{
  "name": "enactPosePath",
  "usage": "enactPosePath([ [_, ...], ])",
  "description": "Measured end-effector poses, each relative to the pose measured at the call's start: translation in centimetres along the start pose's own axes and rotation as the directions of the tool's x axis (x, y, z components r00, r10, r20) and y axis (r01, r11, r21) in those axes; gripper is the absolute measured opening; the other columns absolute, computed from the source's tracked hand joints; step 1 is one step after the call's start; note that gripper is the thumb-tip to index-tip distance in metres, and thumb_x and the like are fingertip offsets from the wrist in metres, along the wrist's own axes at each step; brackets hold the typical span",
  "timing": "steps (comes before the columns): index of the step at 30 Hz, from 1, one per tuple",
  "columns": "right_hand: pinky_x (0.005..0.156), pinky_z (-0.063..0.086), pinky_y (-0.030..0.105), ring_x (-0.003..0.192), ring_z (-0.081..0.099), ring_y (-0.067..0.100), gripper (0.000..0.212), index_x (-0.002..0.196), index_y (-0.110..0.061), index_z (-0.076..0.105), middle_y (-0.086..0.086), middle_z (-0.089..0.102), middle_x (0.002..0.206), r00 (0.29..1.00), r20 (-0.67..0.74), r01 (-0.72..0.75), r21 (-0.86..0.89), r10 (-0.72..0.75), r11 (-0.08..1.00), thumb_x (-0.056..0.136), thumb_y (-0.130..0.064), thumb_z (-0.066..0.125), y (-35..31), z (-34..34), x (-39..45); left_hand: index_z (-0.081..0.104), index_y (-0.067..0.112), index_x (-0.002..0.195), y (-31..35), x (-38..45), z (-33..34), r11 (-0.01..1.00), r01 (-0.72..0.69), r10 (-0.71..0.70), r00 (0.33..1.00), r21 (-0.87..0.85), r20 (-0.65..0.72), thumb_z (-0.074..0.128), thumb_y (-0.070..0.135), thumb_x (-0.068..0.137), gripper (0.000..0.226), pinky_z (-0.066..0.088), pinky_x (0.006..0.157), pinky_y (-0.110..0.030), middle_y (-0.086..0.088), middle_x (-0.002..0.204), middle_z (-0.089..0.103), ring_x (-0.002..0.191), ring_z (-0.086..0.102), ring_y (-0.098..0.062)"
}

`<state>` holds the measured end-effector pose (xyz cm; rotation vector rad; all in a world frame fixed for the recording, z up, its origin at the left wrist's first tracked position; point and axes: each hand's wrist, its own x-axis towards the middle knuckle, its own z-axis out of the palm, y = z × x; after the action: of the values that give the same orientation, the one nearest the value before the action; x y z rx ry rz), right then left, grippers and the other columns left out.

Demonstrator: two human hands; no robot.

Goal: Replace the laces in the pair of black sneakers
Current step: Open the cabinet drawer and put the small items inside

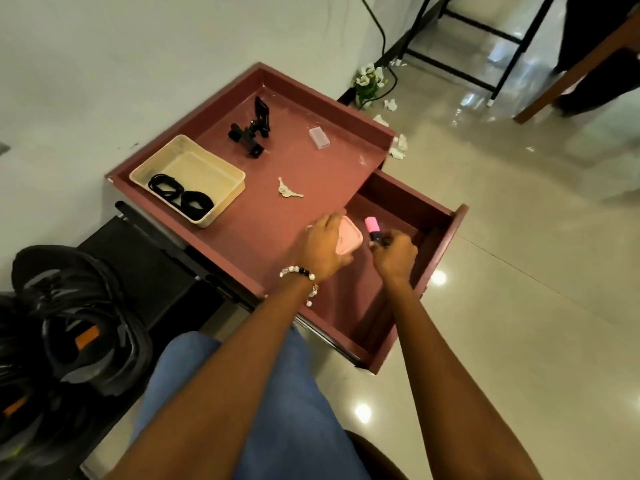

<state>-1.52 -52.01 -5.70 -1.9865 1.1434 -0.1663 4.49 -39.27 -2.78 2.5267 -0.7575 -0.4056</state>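
Observation:
Two black sneakers (79, 327) with orange insoles stand on a black surface at the lower left. Coiled black laces (180, 197) lie in a cream tray (228, 174) on the maroon cabinet top (277, 161). My left hand (322, 245), with a bead bracelet at the wrist, grips a pink box (349, 239) at the cabinet's front edge. My right hand (394, 254) pinches a pink-capped marker (374, 230) over the open drawer (415, 220).
A black clamp mount (251, 131), a small clear box (319, 137) and a pale key-like piece (288, 191) lie on the cabinet top. Paper scraps and a small flower pot (367, 81) sit on the glossy floor. Table legs stand at the top right.

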Motion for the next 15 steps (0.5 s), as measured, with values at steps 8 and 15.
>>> enactPosePath([
  [8, 0.091, 0.047, 0.043, 0.108, 0.060, 0.042, 0.026, 0.117, 0.004, 0.061, 0.025, 0.063, 0.117, 0.966, 0.203, -0.089, -0.321, 0.160, 0.943, 0.097, -0.012, 0.053, 5.9, 2.0, -3.1, 0.037, 0.011, 0.137, -1.3, -0.1, 7.4, 0.957, 0.246, -0.272, 0.944, 0.155, 0.187, 0.077, 0.036, 0.079, 0.074, 0.048, 0.093, -0.046, -0.013, 0.133, 0.046, 0.120, 0.052, -0.038],
  [15, 0.094, 0.048, 0.043, 0.112, 0.060, 0.038, 0.030, 0.127, -0.003, 0.054, 0.019, 0.060, 0.123, 0.949, 0.218, -0.120, -0.415, 0.227, 0.902, 0.102, -0.007, 0.039, 6.8, 5.3, -3.2, 0.021, 0.008, 0.149, -4.2, 1.9, 10.7, 0.916, 0.334, -0.374, 0.911, 0.223, 0.170, 0.071, 0.019, 0.086, 0.081, 0.039, 0.105, -0.041, -0.016, 0.152, 0.031, 0.135, 0.038, -0.034],
])
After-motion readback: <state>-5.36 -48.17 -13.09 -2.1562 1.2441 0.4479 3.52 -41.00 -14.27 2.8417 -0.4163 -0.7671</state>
